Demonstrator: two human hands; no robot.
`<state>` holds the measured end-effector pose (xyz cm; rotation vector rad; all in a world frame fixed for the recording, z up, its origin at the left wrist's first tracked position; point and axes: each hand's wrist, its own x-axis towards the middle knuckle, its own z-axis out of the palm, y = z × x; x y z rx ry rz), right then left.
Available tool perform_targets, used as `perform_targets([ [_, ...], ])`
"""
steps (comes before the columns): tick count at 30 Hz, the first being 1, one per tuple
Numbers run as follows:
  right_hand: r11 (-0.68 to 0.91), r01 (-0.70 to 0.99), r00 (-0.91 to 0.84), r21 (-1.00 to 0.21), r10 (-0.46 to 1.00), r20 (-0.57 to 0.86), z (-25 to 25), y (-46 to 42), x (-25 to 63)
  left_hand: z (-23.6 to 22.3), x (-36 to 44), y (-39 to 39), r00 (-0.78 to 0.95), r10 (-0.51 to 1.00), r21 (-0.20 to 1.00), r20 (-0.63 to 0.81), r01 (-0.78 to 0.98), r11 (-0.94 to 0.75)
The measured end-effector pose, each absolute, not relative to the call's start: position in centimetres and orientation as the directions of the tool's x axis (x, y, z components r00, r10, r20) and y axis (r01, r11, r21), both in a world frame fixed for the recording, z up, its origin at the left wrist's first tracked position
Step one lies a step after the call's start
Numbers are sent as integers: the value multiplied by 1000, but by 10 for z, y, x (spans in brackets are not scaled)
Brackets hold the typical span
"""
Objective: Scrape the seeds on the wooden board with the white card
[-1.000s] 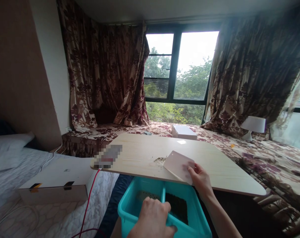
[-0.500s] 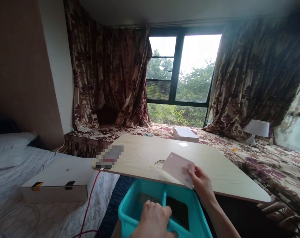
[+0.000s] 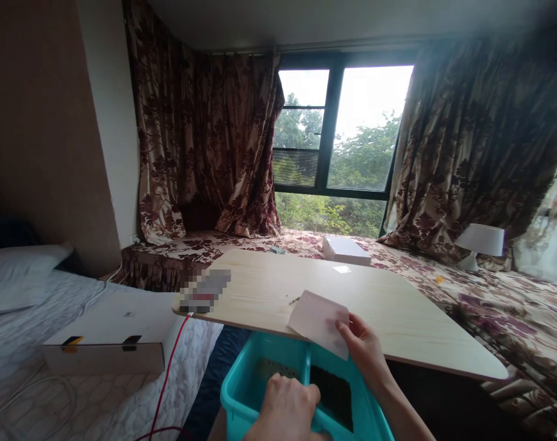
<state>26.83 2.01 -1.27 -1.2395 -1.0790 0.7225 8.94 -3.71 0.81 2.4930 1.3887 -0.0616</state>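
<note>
My right hand (image 3: 363, 343) pinches a pale, translucent flat scraper card (image 3: 317, 321) by its right edge, thumb on top. The card lies tilted at the table's near edge, its lower corner overhanging a turquoise two-part bin (image 3: 230, 395). A few small dark crumbs (image 3: 293, 300) show on the tabletop just beyond the card; anything under it is hidden. My left hand (image 3: 285, 407) is closed around the bin's middle divider, its fingertips out of sight. Dark loose matter (image 3: 332, 395) fills the bin's right compartment, and a perforated surface (image 3: 278, 369) shows in the left one.
A wood-look table (image 3: 397, 318) spans the middle, with a pixelated object (image 3: 205, 291) and red cable (image 3: 168, 361) at its left. A white box (image 3: 108, 331) lies on the bed. Behind stand another white box (image 3: 346, 250) and a lamp (image 3: 480, 240).
My right hand has drawn the card toward me and slightly left, to the table edge above the bin. Fewer crumbs show on the table. My left hand keeps its hold.
</note>
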Motion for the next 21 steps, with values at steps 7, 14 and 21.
perform_targets([
  [7,238,88,394,-967,884,253,-4,22,266,7,89,-36,534,829,246,-166,837,-490],
  [14,233,50,291,-971,927,238,-13,23,252,14,93,-35,535,814,228,-225,841,-490],
  [21,231,59,388,-971,891,235,2,21,278,7,81,-34,534,823,231,-193,840,-491],
])
